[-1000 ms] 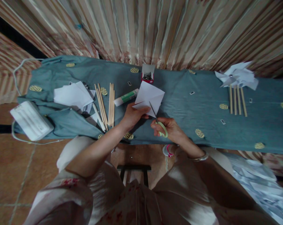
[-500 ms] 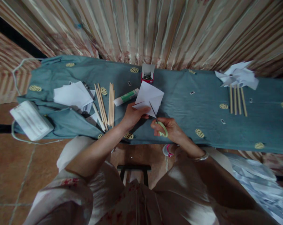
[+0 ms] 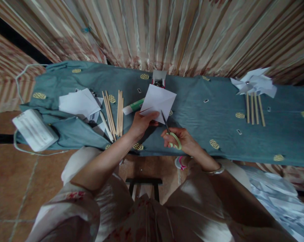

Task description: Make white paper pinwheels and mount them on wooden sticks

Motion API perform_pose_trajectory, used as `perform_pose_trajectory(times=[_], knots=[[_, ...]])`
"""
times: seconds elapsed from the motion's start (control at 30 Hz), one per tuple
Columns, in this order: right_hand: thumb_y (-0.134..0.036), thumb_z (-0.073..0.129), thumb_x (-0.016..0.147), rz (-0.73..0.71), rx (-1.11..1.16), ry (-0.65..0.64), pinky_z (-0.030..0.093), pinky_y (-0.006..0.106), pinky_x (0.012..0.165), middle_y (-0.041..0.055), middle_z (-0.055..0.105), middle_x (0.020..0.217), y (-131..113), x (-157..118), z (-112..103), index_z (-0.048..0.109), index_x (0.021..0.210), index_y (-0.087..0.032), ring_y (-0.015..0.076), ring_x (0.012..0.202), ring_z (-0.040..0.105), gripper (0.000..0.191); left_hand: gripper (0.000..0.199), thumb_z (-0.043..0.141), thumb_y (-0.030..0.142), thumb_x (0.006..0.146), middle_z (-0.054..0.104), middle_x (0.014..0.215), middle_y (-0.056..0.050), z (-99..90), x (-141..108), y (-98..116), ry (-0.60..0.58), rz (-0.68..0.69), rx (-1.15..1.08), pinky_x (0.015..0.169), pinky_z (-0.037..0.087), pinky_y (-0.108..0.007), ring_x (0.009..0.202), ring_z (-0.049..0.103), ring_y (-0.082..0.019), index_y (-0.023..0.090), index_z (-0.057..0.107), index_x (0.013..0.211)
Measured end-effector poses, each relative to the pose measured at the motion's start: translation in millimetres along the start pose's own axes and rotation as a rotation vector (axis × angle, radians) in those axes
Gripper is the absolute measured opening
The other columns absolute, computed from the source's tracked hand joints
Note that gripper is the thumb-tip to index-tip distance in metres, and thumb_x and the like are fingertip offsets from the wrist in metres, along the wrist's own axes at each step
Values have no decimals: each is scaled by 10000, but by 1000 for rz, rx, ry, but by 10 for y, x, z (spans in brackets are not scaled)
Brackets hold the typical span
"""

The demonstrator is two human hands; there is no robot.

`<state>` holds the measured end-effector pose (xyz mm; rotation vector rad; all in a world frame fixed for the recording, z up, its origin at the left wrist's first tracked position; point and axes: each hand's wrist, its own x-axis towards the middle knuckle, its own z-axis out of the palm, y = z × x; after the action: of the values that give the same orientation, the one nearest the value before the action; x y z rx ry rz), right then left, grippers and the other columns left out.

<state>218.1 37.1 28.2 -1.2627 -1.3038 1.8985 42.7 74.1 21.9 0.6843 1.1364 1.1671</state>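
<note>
My left hand (image 3: pixel 142 123) pinches the lower left edge of a white square sheet of paper (image 3: pixel 159 99), thumb on top and fingers beneath. A cut line shows in the paper near the thumb. My right hand (image 3: pixel 178 137) is closed on a pair of scissors (image 3: pixel 176 141) with pale green handles. The dark blades point up and left, at the paper's lower right part. Partly under the sheet lies a green and white glue stick (image 3: pixel 133 107). Behind the paper stands a small open red box (image 3: pixel 159 83) with small dark metal bits in it.
Thin wooden sticks (image 3: pixel 120 112) and a white pen (image 3: pixel 106 126) lie left of my hands, beside a stack of white paper (image 3: pixel 78 102). A white packet (image 3: pixel 35 130) sits at the left end. Paper pinwheels (image 3: pixel 255 82) on sticks rest at the right on the blue-green cloth (image 3: pixel 204 111).
The paper has turned a little and shifted slightly left and up, covering more of the glue stick. The scissor blades have moved slightly within the lower right area of the sheet.
</note>
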Motion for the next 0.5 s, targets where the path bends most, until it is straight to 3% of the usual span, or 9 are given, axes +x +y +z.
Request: perform_pose_trajectory(times=[0.13, 0.3, 0.5], knots=[[-596, 790, 663, 16, -32, -57, 424, 234, 487, -24, 656, 593, -50, -33, -26, 653, 782, -194, 93, 495, 539, 441, 175, 788, 234, 616, 654, 660, 15, -47, 71, 75, 69, -21, -52, 514, 499, -219, 548, 559, -89, 168, 641, 683], [-660, 775, 649, 18, -61, -50, 437, 233, 518, 0, 674, 625, -131, -66, -112, 647, 783, -181, 102, 538, 559, 514, 157, 772, 217, 596, 692, 746, 8, -81, 110, 180, 120, 26, -91, 582, 514, -219, 696, 630, -120, 176, 657, 693], [-729, 753, 642, -137, 17, 283, 441, 252, 534, 21, 707, 663, -157, -11, -317, 682, 840, -194, 126, 553, 592, 574, 163, 761, 259, 628, 725, 798, -23, -77, 98, 175, 37, 60, -84, 699, 564, -274, 767, 672, -150, 173, 692, 747]])
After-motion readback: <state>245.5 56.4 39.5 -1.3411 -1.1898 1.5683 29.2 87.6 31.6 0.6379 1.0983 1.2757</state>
